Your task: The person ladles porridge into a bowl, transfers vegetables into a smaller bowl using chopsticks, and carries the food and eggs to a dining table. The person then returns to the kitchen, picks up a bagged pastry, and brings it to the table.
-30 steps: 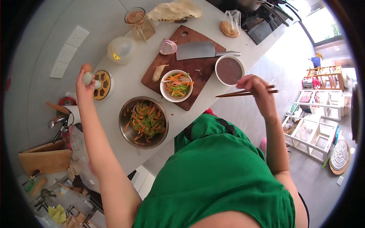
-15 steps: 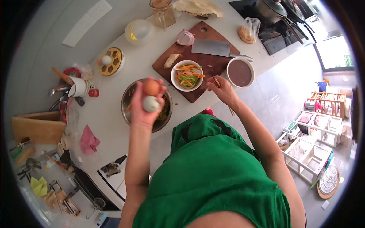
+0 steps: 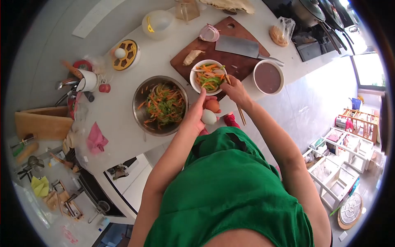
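Cupped in my left hand [image 3: 200, 113] are a brown egg [image 3: 212, 106] and a pale egg [image 3: 209, 117], just below the small white bowl [image 3: 193, 78] of shredded vegetables. My right hand [image 3: 237, 89] grips wooden chopsticks [image 3: 241, 113] at that bowl's right edge, their upper ends near its rim. The bowl sits on a brown cutting board [image 3: 234, 31] with a cleaver [image 3: 237, 46], a cut onion [image 3: 209, 33] and a pale root piece [image 3: 192, 57]. A steel bowl [image 3: 137, 93] of shredded vegetables stands left of my left hand.
A white bowl of dark liquid [image 3: 267, 77] is right of the board. An egg cooker tray [image 3: 124, 55] holding eggs stands at the back left. Pots [image 3: 307, 13] are at the upper right, a pink cloth [image 3: 96, 138] at the left.
My left hand with the two eggs has moved from the egg cooker, over the steel bowl, to below the small bowl. My right hand has moved left with the chopsticks to that bowl.
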A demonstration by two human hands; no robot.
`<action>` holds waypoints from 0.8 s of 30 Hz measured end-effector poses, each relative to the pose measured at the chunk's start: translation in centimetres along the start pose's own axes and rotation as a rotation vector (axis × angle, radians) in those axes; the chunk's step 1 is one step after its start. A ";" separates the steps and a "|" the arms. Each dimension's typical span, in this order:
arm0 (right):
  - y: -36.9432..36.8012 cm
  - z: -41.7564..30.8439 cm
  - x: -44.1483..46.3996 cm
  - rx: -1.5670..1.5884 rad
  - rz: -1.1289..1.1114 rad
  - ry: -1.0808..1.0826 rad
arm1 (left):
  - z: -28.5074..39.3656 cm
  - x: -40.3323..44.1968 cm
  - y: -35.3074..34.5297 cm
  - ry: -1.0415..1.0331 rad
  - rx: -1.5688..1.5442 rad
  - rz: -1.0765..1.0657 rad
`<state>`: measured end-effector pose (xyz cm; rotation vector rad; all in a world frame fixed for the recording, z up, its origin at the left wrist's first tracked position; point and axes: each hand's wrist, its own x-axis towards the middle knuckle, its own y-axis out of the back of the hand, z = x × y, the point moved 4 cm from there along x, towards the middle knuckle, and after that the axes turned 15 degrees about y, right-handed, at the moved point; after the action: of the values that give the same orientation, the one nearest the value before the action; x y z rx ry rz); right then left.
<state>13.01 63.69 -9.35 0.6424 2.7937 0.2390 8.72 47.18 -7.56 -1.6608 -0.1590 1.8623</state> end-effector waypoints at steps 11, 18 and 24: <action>2.5 -5.9 -4.8 -0.069 -0.114 0.193 | -1.3 0.1 0.0 0.134 0.037 -0.004; 13.5 -0.2 -11.2 -0.214 0.475 0.148 | -1.7 -1.3 -0.5 0.166 -0.002 -0.042; 18.1 4.3 -10.6 0.341 0.358 -0.241 | -1.6 -2.8 -1.0 0.084 -0.035 -0.029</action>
<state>30.77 75.47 -7.22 1.1670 2.4889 -0.2415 10.58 46.02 -4.95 -1.7486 -0.1802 1.7741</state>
